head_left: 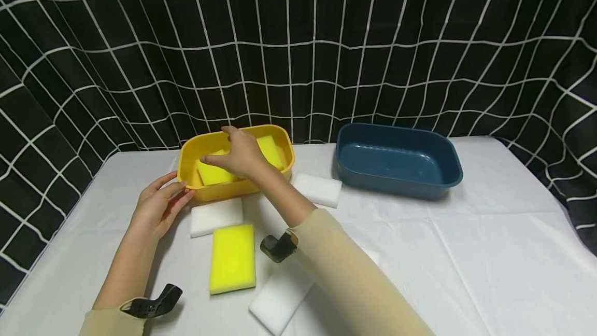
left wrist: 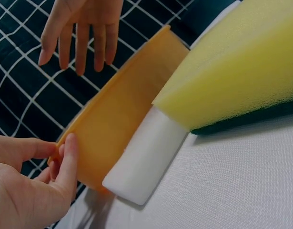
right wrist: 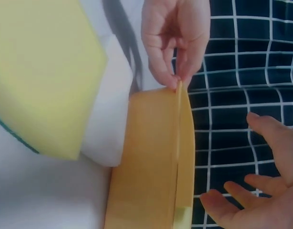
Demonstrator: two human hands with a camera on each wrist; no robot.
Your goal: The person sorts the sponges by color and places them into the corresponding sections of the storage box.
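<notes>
My left hand (head_left: 157,205) pinches the rim at the left end of a yellow plastic bin (head_left: 228,190) between thumb and fingers. Two yellow sponges (head_left: 215,175) lie inside the bin, partly covered by my right hand (head_left: 241,153). That hand hovers over the bin with fingers spread and nothing in them; the right wrist view shows it apart from the rim. In front of the bin, a yellow sponge (head_left: 232,258) with a green scouring side (left wrist: 251,119) lies on the cloth. A white sponge block (head_left: 216,217) sits between it and the bin.
To the right stands a blue plastic bin (head_left: 396,184) with nothing inside. One white block (head_left: 319,189) lies between the bins, and another (head_left: 282,297) is partly under my right forearm. A black gridded curtain (head_left: 317,56) hangs behind the white tablecloth (head_left: 494,253).
</notes>
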